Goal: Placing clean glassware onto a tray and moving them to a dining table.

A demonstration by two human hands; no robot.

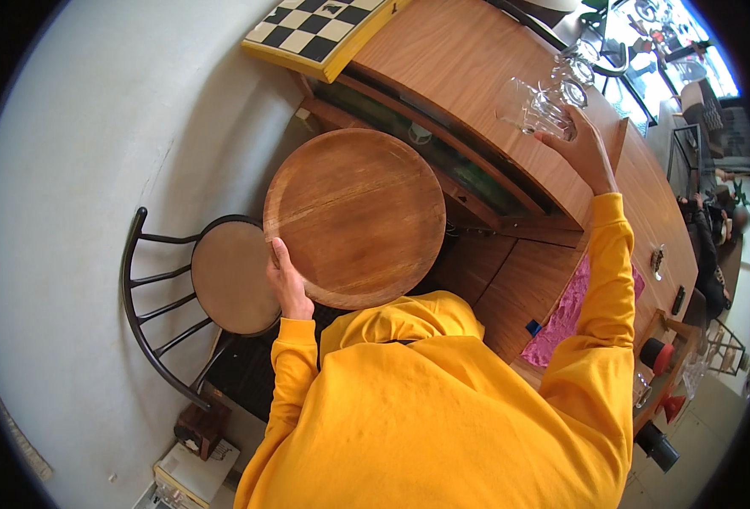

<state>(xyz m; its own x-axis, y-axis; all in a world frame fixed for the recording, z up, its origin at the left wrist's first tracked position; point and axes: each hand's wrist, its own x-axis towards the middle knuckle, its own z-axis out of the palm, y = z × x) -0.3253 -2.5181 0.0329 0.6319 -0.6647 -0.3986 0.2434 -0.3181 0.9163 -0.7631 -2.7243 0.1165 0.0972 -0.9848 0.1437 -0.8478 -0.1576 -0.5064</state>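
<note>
My left hand (pixel 288 284) grips the lower left rim of a round wooden tray (pixel 358 216), thumb on its upper face. The tray is bare and held in front of my body, beside the wooden counter. At the upper right, my right hand (pixel 585 153) reaches over the counter top, its fingers curled around a clear drinking glass (pixel 553 117). Another clear glass (pixel 517 100) stands right beside it, and more glassware (pixel 574 72) is just behind. The glasses overlap, so their outlines are hard to separate.
A chessboard box (pixel 315 32) lies on the counter (pixel 451 51) at the upper left. A black-framed chair (pixel 235 276) stands by the white wall at left. A pink cloth (pixel 557 318) lies by my right arm. People sit far right.
</note>
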